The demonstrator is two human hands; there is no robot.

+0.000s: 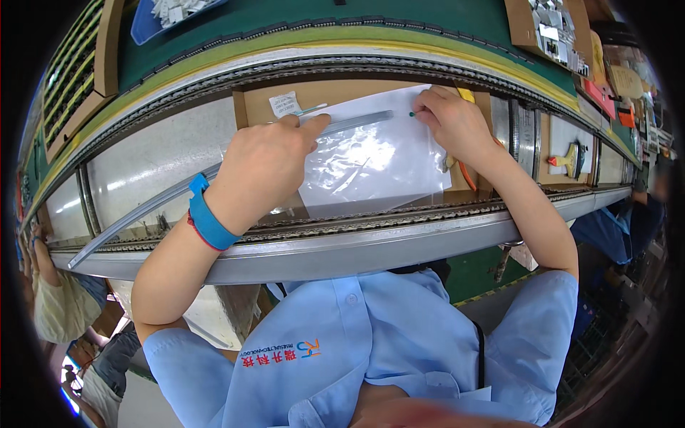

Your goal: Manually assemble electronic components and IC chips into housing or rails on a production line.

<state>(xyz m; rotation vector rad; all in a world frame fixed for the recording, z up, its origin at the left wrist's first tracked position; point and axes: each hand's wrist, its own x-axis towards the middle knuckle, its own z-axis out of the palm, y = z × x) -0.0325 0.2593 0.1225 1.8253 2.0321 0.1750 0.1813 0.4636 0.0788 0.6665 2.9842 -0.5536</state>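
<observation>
A long grey strip runs beneath my left hand, from the left rail to above a clear plastic bag. My left fingers close over the strip, the forefinger reaching along it; their undersides are hidden. Beside those fingertips is a swab with a light blue stick and white tip; whether the hand holds it I cannot tell. Just beyond the strip's right end, my right hand is closed in a pinch. A small dark green tip shows at its fingers; the rest is hidden. White paper lies under the bag.
A cardboard tray holds the paper and bag, between chain rails of a conveyor. A yellow-handled brush lies right. Beyond are a blue bin and a box of metal parts. Other people are at the far sides.
</observation>
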